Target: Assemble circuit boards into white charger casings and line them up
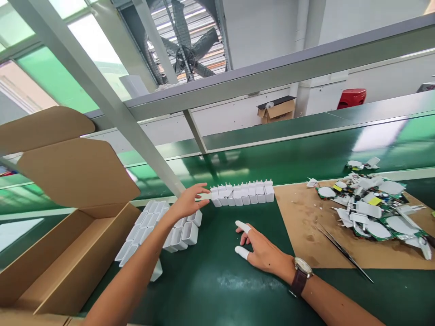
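My left hand [190, 199] reaches forward with its fingers apart, at the left end of a row of small white plug housings [242, 194]. Whether a fingertip touches the end one I cannot tell. Under and beside my left forearm stand several open white plastic cases [188, 233], packed side by side. Over the green table my right hand [256, 246] hovers, thumb and index finger apart and nothing between them. White finger cots cover those two fingertips, and a watch [302, 274] is on that wrist.
An open cardboard box [68, 253] stands at the left. On a brown board [306, 244] at the right lie tweezers [346, 254] and a heap of circuit boards with white parts [377, 208]. A slanted metal post [136, 131] rises behind the table.
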Demonstrator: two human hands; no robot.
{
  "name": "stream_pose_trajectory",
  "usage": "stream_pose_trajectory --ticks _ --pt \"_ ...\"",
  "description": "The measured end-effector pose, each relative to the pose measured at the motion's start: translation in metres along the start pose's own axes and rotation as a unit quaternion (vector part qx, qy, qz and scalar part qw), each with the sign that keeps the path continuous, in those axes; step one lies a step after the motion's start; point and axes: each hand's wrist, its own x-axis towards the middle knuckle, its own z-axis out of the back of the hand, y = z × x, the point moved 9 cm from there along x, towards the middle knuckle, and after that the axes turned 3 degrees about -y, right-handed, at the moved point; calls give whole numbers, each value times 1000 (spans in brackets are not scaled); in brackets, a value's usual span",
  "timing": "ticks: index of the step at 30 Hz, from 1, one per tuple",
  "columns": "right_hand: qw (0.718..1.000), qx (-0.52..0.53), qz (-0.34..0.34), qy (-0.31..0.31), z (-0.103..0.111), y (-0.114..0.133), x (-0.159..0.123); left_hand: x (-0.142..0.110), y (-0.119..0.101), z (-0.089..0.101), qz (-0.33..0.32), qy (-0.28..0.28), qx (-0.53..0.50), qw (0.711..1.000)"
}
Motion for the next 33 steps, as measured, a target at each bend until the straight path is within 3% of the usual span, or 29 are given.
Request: stream_pose_trajectory --ticks 4,6,8,10,12,14,17,21,25,28,31,33 --pt "1000 -7 15 -7 -3 -3 -6 -72 7 82 23 -109 17 994" --pt "1000 -21 10 -1 -4 -5 -8 -115 13 106 48 -116 76 989" --pt "999 -35 4 8 -5 -5 -10 -157 28 105 88 -64 143 984" --pt "999 -43 6 15 -4 -1 -12 -196 49 87 121 -7 197 973" --pt "999 -43 23 15 -3 5 -12 -224 67 65 122 7 232 965" --pt "998 -45 43 10 -1 12 -10 -237 73 44 80 -5 240 967" --pt "996 -59 68 -7 2 16 -5 -230 52 27 -19 -49 213 976" --pt "993 -93 78 -6 2 16 1 -196 -20 8 -163 -63 127 976" --pt "988 -131 77 21 14 27 4 -147 -73 -38 -233 -47 48 970" --pt "960 -279 30 14 55 29 12 -112 -80 -78 -254 -23 12 967" --pt "890 -447 -87 -24 130 15 19 -95 -70 -102 -246 -28 -45 968" --pt "852 -497 -155 -56 183 2 20 -94 -60 -108 -233 -43 -84 968"
